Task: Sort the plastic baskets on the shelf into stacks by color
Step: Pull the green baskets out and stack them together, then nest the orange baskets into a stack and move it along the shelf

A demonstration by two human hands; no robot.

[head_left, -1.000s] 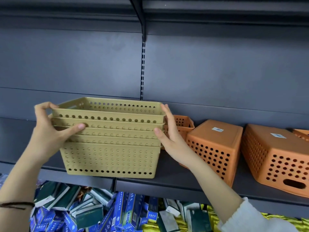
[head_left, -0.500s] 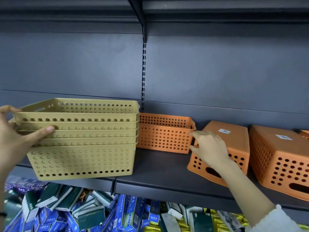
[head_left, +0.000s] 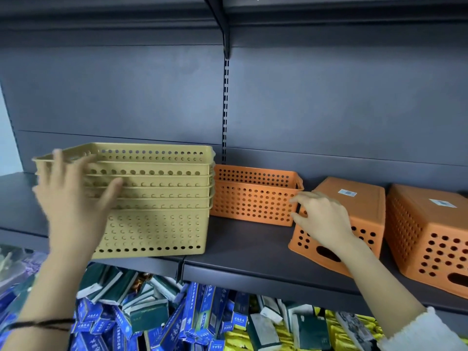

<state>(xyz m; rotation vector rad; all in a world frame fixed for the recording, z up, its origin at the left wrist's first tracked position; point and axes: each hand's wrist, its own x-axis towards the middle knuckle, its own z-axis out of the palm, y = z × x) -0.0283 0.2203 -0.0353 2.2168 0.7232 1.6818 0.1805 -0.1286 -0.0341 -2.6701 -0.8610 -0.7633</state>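
Observation:
A stack of several tan perforated baskets (head_left: 157, 198) stands on the left of the dark shelf (head_left: 240, 252). My left hand (head_left: 73, 198) is blurred in front of the stack's left end, fingers spread, thumb against its front. Right beside the stack, an upright orange basket (head_left: 253, 196) sits further back. To its right lies an upside-down orange basket (head_left: 364, 198) with a white label. My right hand (head_left: 324, 219) curls over that basket's near left corner, fingertips close to the upright basket's end. A second upside-down orange basket (head_left: 430, 231) lies at the far right.
The shelf's grey back panel carries a slotted upright rail (head_left: 225, 110), with another shelf overhead. Below the shelf's front edge lies a heap of blue, green and yellow packets (head_left: 152, 312). Bare shelf surface shows in front of the upright orange basket.
The tan stack slid left along the shelf and now stands still. My right hand left it and went to the upside-down orange basket. My left hand's grip on the stack has loosened.

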